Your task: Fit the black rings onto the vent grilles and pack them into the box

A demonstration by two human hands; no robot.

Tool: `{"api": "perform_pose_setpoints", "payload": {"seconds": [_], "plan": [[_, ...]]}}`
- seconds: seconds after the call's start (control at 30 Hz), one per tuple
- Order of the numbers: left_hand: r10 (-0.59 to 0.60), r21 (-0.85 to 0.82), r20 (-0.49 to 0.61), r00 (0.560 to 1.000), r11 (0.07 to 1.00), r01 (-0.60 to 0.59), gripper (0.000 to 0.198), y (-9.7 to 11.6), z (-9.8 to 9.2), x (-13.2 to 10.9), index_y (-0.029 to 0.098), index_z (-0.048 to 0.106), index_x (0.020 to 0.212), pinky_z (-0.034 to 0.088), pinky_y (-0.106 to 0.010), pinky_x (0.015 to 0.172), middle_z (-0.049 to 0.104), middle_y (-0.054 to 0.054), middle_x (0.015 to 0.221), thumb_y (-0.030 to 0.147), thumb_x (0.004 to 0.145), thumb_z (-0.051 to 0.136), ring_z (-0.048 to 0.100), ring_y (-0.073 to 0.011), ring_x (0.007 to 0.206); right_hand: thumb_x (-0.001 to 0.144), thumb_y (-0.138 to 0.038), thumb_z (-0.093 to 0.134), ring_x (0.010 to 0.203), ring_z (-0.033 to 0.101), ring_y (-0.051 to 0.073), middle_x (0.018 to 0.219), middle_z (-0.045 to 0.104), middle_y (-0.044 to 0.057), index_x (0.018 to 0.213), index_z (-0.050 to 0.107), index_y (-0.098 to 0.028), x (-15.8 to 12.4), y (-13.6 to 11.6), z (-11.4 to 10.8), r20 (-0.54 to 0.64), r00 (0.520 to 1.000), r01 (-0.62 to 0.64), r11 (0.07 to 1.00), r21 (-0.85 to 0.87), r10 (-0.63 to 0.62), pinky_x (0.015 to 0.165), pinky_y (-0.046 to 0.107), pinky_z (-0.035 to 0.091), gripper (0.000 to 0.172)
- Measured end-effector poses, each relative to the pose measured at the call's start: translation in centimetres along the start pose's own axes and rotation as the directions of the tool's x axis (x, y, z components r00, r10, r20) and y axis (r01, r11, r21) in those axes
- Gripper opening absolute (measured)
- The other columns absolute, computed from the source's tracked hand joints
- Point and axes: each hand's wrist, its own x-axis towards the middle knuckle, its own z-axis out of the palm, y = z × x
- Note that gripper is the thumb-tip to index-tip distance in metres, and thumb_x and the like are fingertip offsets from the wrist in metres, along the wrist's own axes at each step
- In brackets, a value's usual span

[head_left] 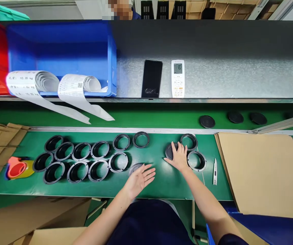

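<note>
My left hand (139, 180) is over the green table, palm turned up and fingers apart, beside a dark round piece (135, 168) partly hidden behind it. My right hand (179, 157) reaches over a black disc (169, 152), its spread fingers touching or just above it. Right of that hand lie two black rings (196, 161), one behind the other. Several black rings (77, 172) stand in two rows on the left, and one more ring (141, 140) sits at the right end of the back row.
A white cutter (215, 172) and stacked cardboard (263, 173) lie on the right. Several black discs (207, 121) rest behind the metal strip. The shelf above holds a blue bin (112, 64), phone (152, 79) and remote (178, 79). A person (124, 9) is beyond.
</note>
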Motion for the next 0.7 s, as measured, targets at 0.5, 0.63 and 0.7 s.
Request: {"api": "perform_pose_setpoints", "payload": {"seconds": [0.5, 0.63, 0.7], "plan": [[0.06, -0.034, -0.253, 0.966, 0.997, -0.071, 0.05, 0.9, -2.9, -2.9, 0.005, 0.047, 0.138, 0.043, -0.039, 0.113, 0.059, -0.021, 0.135, 0.021, 0.091, 0.054, 0.056, -0.0284, 0.127, 0.099, -0.053, 0.033, 0.15, 0.011, 0.033, 0.162, 0.016, 0.02, 0.155, 0.022, -0.009, -1.3, -5.7, -0.4, -0.038, 0.998, 0.052, 0.993, 0.102, -0.049, 0.119, 0.058, 0.007, 0.073], [0.096, 0.036, -0.319, 0.943, 0.995, -0.089, 0.061, 1.1, -1.7, -2.7, 0.008, 0.036, 0.148, 0.038, -0.042, 0.116, 0.059, -0.02, 0.135, 0.016, 0.09, 0.054, 0.055, -0.0288, 0.127, 0.098, -0.054, 0.038, 0.15, 0.016, 0.03, 0.161, 0.02, 0.015, 0.154, 0.03, -0.013, 1.3, -4.1, 0.8, 0.008, 0.996, 0.087, 0.965, 0.245, -0.092, 0.121, 0.055, 0.008, 0.07], [0.117, 0.061, -0.343, 0.932, 0.993, -0.102, 0.067, 1.3, -1.8, -2.9, 0.011, 0.032, 0.151, 0.036, -0.042, 0.118, 0.06, -0.017, 0.136, 0.012, 0.088, 0.054, 0.053, -0.0285, 0.129, 0.094, -0.052, 0.049, 0.148, 0.022, 0.029, 0.158, 0.031, 0.012, 0.147, 0.044, -0.018, 4.8, -0.5, -0.9, -0.095, 0.99, -0.044, 0.872, 0.488, 0.104, 0.121, 0.052, 0.012, 0.064]]}}
